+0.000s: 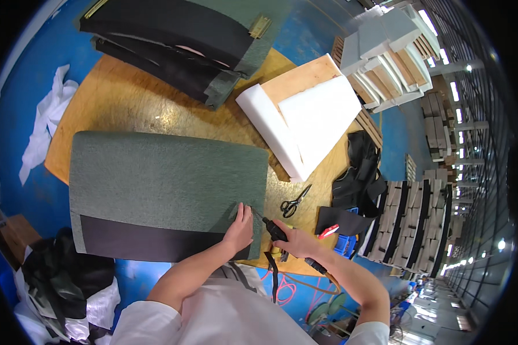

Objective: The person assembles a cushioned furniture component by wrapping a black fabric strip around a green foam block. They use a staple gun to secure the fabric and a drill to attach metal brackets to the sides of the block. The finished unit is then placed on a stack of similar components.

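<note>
Plainly, the right hand [296, 241] is wrapped around a black hand tool [276, 231], tip pointing at the right end of the grey-green upholstered piece [167, 172]; the left hand [240, 231] lies on that end, fingers together, and whether it pinches fabric I cannot tell. The piece lies flat, its near-left corner seemingly past the table edge. Bare wood shows beyond its far edge. The worn wooden table [121, 95] stands on a blue floor [392, 144] in a large hall. Scissors [290, 207] lie close beyond the tool; white foam [322, 109], a dark upholstered piece [167, 29] and black fabric [357, 172] occupy the surrounding tabletop.
</note>
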Tool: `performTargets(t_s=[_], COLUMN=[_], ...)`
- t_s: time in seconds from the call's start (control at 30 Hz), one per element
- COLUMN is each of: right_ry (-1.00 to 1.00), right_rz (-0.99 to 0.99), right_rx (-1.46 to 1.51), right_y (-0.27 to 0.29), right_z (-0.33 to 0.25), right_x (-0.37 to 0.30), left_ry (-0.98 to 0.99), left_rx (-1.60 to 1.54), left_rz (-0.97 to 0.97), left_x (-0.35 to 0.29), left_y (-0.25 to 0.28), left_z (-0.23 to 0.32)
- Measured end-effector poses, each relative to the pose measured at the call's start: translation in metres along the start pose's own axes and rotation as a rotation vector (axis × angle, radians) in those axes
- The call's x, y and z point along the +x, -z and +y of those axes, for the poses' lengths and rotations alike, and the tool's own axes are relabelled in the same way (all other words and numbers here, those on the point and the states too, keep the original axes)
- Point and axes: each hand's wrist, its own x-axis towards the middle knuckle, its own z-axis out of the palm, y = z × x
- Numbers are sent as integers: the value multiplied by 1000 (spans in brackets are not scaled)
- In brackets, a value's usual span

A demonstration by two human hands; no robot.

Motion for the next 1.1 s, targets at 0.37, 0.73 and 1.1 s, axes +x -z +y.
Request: performTargets(t_s=[0.37,0.73,1.1], right_ry=[-128,-192,-129], right_rz=[-250,22,181], right_rx=[-106,263,469], right_y=[55,-28,-95], right_z=[-42,-8,26], right_x=[58,-48,-62], left_ry=[-33,-194,-161], left_rx=[-10,176,120], left_rz=[93,153,44], left_x=[-21,-46,-38], left_y=[-14,-37,-42], left_z=[13,39,48])
